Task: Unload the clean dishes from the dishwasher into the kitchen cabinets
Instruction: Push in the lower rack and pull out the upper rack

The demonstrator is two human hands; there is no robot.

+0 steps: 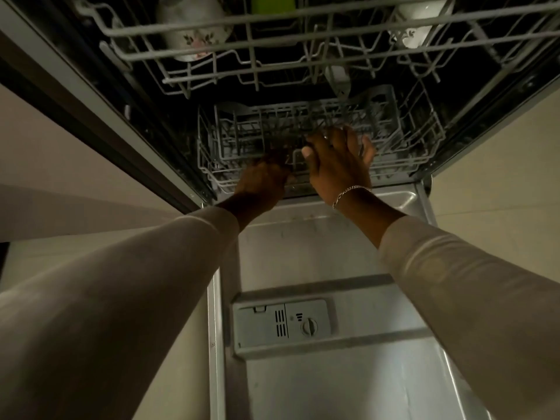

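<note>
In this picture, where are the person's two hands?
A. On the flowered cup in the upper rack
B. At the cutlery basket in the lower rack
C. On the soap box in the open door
B: the left hand and the right hand both reach into the grey cutlery basket in the lower rack.

The scene is dimly lit, with a warm yellowish cast. The strongest light is reflected by the metal inner face of the open door [303,256], with a paler patch lower down. The inside of the dishwasher [375,77] is left almost black. The left hand [263,177] is lost in shadow and motion blur; the right hand [339,165] is rendered more clearly. Straight edges are bowed toward the borders, and the near sleeve [106,298] is soft.
</note>
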